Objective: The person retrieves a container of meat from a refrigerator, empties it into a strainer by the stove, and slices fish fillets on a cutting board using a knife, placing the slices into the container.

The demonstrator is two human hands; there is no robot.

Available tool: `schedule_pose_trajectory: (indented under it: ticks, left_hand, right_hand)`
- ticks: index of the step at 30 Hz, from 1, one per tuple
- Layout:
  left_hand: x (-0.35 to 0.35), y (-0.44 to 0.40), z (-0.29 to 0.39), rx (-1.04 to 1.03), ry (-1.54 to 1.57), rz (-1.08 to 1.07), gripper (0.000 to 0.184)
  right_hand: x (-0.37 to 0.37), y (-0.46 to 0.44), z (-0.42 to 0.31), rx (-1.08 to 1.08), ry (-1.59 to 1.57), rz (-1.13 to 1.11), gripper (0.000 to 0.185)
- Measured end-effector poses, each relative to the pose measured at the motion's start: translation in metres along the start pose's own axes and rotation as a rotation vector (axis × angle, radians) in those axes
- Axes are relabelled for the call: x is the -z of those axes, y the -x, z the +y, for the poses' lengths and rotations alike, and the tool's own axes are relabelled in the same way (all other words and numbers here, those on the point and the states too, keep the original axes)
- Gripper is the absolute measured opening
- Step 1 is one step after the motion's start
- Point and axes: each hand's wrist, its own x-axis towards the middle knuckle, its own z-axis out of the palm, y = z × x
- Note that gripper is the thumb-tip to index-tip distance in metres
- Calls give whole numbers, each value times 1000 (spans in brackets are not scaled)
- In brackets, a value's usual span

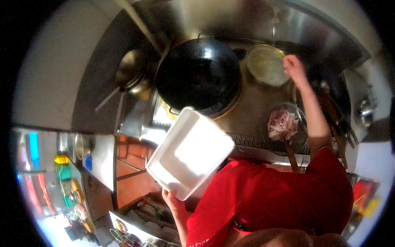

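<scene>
Harsh light is bleaching the white rectangular plastic tub [191, 150], while glare is glinting off the round black metal wok [197, 78]. Fisheye distortion is bending the edges into black corners; blur is softening the bare right hand [293, 69].

This place is a kitchen: a big round black metal wok [197, 78] stands on a grey metal stove [253, 105].

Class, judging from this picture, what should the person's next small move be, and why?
Probably set the white tray aside: it looks empty and occupies the left hand, while the right hand is over by the basin.
</scene>
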Motion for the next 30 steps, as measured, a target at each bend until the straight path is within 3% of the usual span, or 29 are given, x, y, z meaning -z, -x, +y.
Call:
schedule_pose_trajectory:
  ticks: [4,6,8,10,11,12,13,15,18,20,22,30]
  left_hand:
    - [8,25,-11,-19,101,130,62]
    - [4,31,-14,-10,149,229,63]
    - [8,33,-15,0,173,287,64]
    - [12,36,-17,-12,119,328,44]
    - [-10,46,-2,-5,39,345,34]
    - [18,45,-16,-111,-243,281,30]
    - [-10,50,0,-30,4,361,25]
    - [8,51,-16,-38,143,361,28]
    - [23,57,-33,-39,208,399,47]
    - [33,63,-40,-92,267,348,48]
    - [45,67,-46,-99,334,386,48]
    - [131,87,-82,-78,431,601,47]
  right_hand:
    - [-10,-57,-18,15,135,110,28]
    - [-14,-109,-4,338,350,150,33]
    - [-30,-147,-14,321,357,50,33]
    - [-59,-203,-13,455,413,-14,31]
    - [-74,-207,-31,424,314,34,28]
    - [-80,-254,-27,483,441,-2,28]
    - [-73,-322,-3,581,717,-39,30]
    - [-68,-440,43,818,1268,-19,39]
    - [-98,-547,77,639,694,-211,36]
    - [-92,-548,73,498,237,-379,35]
    - [-108,-521,53,300,-103,-159,40]
    - [-103,-437,-1,164,-75,-60,29]
